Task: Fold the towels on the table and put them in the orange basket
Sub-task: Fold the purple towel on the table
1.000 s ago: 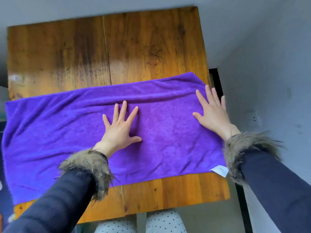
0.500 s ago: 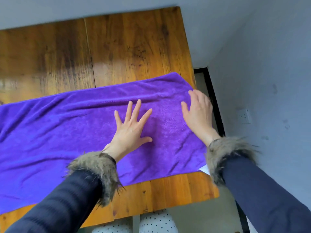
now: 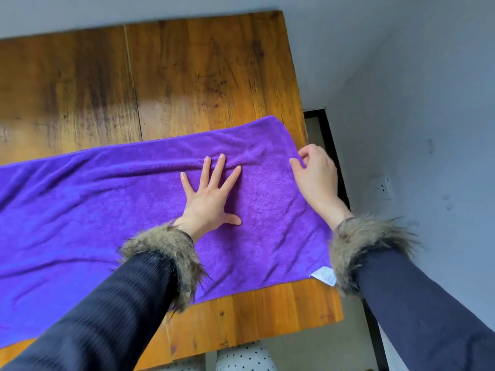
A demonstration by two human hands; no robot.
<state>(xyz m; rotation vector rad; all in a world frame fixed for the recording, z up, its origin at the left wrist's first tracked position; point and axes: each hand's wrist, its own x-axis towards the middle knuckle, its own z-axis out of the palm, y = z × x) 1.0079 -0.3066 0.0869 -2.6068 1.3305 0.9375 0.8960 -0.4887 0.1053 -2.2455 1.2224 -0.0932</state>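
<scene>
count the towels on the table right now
1. A purple towel lies spread across the wooden table, running off the left edge of the view. The left hand presses it flat; the right hand is at its right edge. More towels may lie outside the view.

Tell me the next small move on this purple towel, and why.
Probably lift the towel's right edge and carry it leftward over the middle. The right hand has its fingers curled at that edge of the purple towel, while the left hand presses flat near the centre, pinning it on the wooden table.
</scene>
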